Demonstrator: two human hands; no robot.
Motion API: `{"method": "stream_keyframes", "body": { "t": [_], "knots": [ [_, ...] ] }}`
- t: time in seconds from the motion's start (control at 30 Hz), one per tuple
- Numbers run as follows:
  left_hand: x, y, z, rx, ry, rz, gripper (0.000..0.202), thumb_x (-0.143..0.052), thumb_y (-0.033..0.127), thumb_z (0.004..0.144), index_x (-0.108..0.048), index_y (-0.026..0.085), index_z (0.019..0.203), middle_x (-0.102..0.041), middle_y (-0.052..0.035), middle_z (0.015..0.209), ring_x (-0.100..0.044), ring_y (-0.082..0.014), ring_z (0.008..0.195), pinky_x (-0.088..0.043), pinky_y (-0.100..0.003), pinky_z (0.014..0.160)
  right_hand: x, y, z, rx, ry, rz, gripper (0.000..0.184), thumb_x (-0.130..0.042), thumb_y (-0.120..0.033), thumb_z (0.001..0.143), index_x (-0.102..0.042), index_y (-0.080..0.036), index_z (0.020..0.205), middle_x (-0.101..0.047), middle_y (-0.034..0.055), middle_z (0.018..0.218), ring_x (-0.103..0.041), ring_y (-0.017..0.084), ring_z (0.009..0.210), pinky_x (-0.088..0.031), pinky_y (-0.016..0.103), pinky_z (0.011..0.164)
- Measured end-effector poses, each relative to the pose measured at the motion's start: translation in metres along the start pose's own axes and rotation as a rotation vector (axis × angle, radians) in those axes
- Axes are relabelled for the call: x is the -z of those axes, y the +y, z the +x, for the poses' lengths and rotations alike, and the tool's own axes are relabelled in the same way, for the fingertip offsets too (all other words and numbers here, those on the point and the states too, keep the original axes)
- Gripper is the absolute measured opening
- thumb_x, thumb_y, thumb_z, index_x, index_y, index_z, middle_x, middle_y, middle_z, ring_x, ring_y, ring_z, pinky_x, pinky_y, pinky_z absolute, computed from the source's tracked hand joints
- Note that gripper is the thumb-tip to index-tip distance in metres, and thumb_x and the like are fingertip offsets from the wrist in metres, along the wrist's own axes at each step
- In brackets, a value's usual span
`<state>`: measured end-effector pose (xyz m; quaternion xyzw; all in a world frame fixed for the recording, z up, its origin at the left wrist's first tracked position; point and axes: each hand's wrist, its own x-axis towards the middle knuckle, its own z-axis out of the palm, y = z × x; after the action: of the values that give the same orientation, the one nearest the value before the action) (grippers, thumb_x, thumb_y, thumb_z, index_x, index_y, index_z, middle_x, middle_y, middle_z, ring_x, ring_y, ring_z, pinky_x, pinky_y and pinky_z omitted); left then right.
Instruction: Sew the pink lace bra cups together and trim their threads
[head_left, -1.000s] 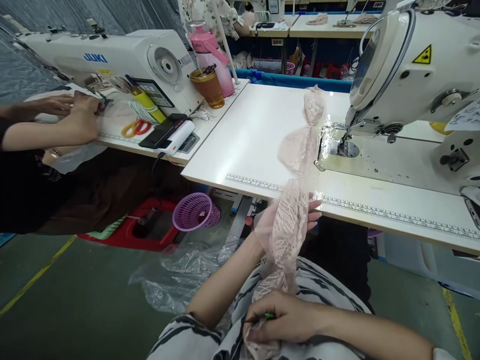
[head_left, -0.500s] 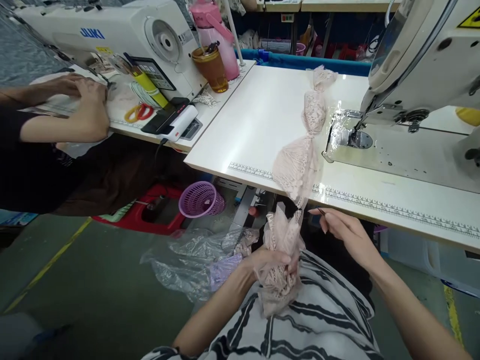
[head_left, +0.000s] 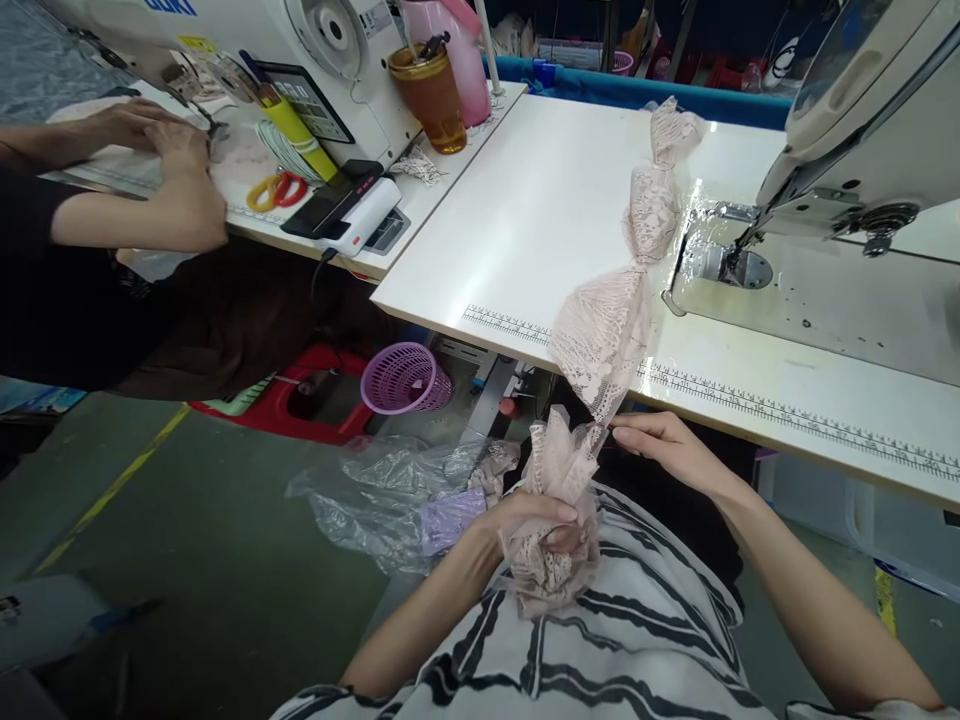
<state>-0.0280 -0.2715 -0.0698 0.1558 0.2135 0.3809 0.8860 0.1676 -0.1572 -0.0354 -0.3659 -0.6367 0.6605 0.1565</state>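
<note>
A chain of pale pink lace pieces (head_left: 602, 320) runs down the white table and over its front edge, narrowing where one piece meets another. Below the edge, my left hand (head_left: 529, 512) is closed around a gathered bunch of the same lace (head_left: 546, 575), against the striped shirt. My right hand (head_left: 671, 447) is closed in a pinch, its fingertips at the narrow join between the hanging lace and the bunch. Whatever lies between those fingertips is hidden; a thin dark tool showed there earlier.
A sewing machine (head_left: 832, 190) stands on the right of the table (head_left: 517, 210). At left, a co-worker's hands (head_left: 176, 150) work at another machine, near scissors (head_left: 277, 190) and a brown cup (head_left: 431, 95). Below are a purple basket (head_left: 405, 380) and a clear plastic bag (head_left: 360, 500).
My right hand has moved slightly left, bringing its fingertips to the lace join; the thin dark tool is no longer visible. My left hand keeps its hold. The camera view has shifted slightly.
</note>
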Motion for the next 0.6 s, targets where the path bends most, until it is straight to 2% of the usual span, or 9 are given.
{"method": "stream_keyframes", "body": {
  "t": [0.1, 0.17, 0.23, 0.33, 0.43, 0.5, 0.6],
  "knots": [
    [0.008, -0.001, 0.003, 0.032, -0.098, 0.033, 0.032, -0.068, 0.027, 0.075, -0.061, 0.014, 0.103, -0.050, 0.0031, 0.049, -0.041, -0.0085, 0.040, -0.027, -0.023, 0.047, -0.002, 0.000, 0.003, -0.009, -0.037, 0.048, 0.039, -0.062, -0.049, 0.085, -0.074, -0.020, 0.109, -0.067, 0.0035, 0.079, -0.053, 0.014, 0.072, -0.044, 0.031, 0.076],
    [0.012, -0.002, 0.004, 0.042, -0.111, 0.035, 0.018, -0.068, 0.026, 0.074, -0.062, 0.011, 0.082, -0.049, 0.0015, 0.049, -0.040, -0.0084, 0.040, -0.027, -0.023, 0.046, -0.003, 0.001, 0.004, -0.023, -0.051, 0.080, 0.039, -0.062, -0.048, 0.085, -0.073, -0.020, 0.110, -0.071, 0.0055, 0.092, -0.058, 0.016, 0.080, -0.045, 0.032, 0.080],
    [0.014, -0.003, 0.005, 0.049, -0.117, 0.030, 0.017, -0.068, 0.026, 0.074, -0.060, 0.012, 0.071, -0.048, 0.0010, 0.048, -0.040, -0.0086, 0.041, -0.026, -0.024, 0.046, -0.004, 0.003, 0.006, -0.031, -0.053, 0.109, 0.039, -0.063, -0.049, 0.085, -0.073, -0.021, 0.110, -0.071, 0.0065, 0.101, -0.061, 0.019, 0.087, -0.046, 0.035, 0.086],
    [0.017, -0.004, 0.004, 0.068, -0.128, 0.025, 0.020, -0.066, 0.029, 0.076, -0.059, 0.013, 0.065, -0.046, 0.0007, 0.048, -0.039, -0.0091, 0.042, -0.026, -0.025, 0.046, -0.005, 0.006, 0.007, -0.023, -0.034, 0.099, 0.038, -0.062, -0.048, 0.086, -0.073, -0.021, 0.110, -0.073, 0.0061, 0.101, -0.064, 0.021, 0.094, -0.046, 0.037, 0.093],
    [0.020, -0.007, 0.001, 0.063, -0.104, 0.001, 0.021, -0.063, 0.029, 0.078, -0.059, 0.014, 0.064, -0.045, 0.0003, 0.050, -0.038, -0.0089, 0.043, -0.026, -0.025, 0.048, -0.006, 0.005, -0.001, 0.020, 0.022, -0.055, 0.034, -0.059, -0.045, 0.089, -0.073, -0.022, 0.110, -0.073, 0.0060, 0.101, -0.065, 0.021, 0.095, -0.049, 0.034, 0.090],
    [0.023, -0.009, 0.000, 0.029, -0.066, -0.032, 0.021, -0.063, 0.029, 0.078, -0.060, 0.013, 0.064, -0.045, 0.0002, 0.050, -0.037, -0.0086, 0.043, -0.026, -0.024, 0.048, -0.007, 0.002, -0.012, 0.122, 0.095, -0.245, 0.029, -0.059, -0.038, 0.090, -0.072, -0.023, 0.110, -0.072, 0.0058, 0.099, -0.066, 0.019, 0.088, -0.051, 0.031, 0.082],
    [0.024, -0.011, 0.003, -0.064, 0.015, -0.109, 0.021, -0.065, 0.030, 0.076, -0.058, 0.014, 0.065, -0.042, 0.0021, 0.049, -0.033, -0.0074, 0.041, -0.027, -0.022, 0.045, -0.006, -0.007, -0.025, 0.461, 0.341, -0.539, 0.029, -0.062, -0.020, 0.086, -0.069, -0.024, 0.114, -0.070, 0.0051, 0.094, -0.064, 0.015, 0.077, -0.051, 0.026, 0.069]
  ]
}}
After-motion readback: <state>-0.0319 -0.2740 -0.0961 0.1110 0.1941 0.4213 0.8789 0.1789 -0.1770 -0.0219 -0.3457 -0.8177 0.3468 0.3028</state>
